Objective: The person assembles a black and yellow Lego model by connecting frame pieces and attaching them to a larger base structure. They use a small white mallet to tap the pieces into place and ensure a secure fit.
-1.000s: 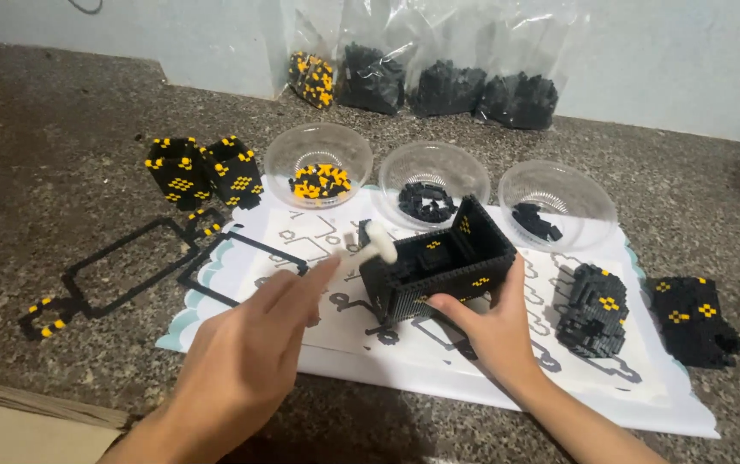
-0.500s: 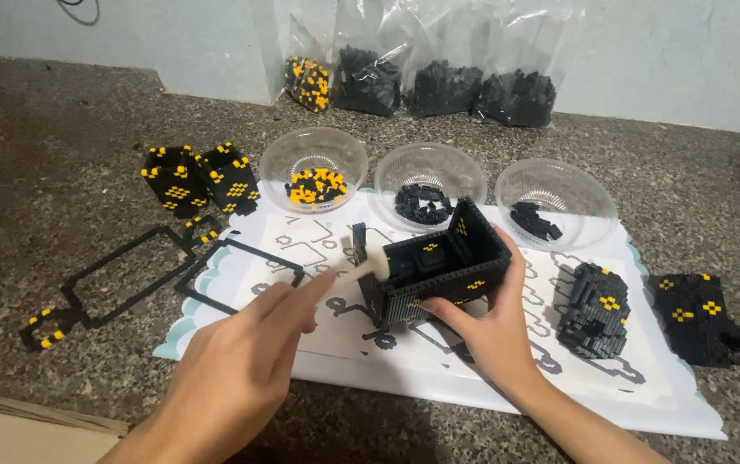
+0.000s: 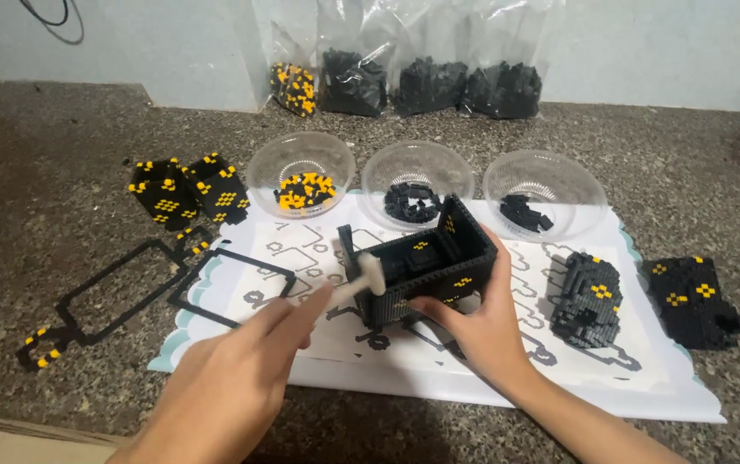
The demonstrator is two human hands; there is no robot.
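Observation:
My left hand [image 3: 232, 378] holds a small white hammer-like tool [image 3: 361, 277], its head pressed against the left end of a black box-shaped brick model [image 3: 430, 262] with yellow dots. My right hand [image 3: 477, 326] grips the model's front right side, steadying it on the white instruction sheet [image 3: 559, 378]. A thin upright black piece sticks up at the model's left corner next to the tool head.
Three clear bowls sit behind: yellow-black pieces [image 3: 301, 172], black pieces [image 3: 415, 176], black pieces [image 3: 544, 189]. Built black blocks lie at left [image 3: 185, 191] and right [image 3: 589, 296], [image 3: 692, 301]. Flat black frames [image 3: 129, 288] lie left. Bags of bricks [image 3: 404, 82] line the wall.
The tool head has come down from above the model's left top corner to press against its left end. The right hand still holds the model.

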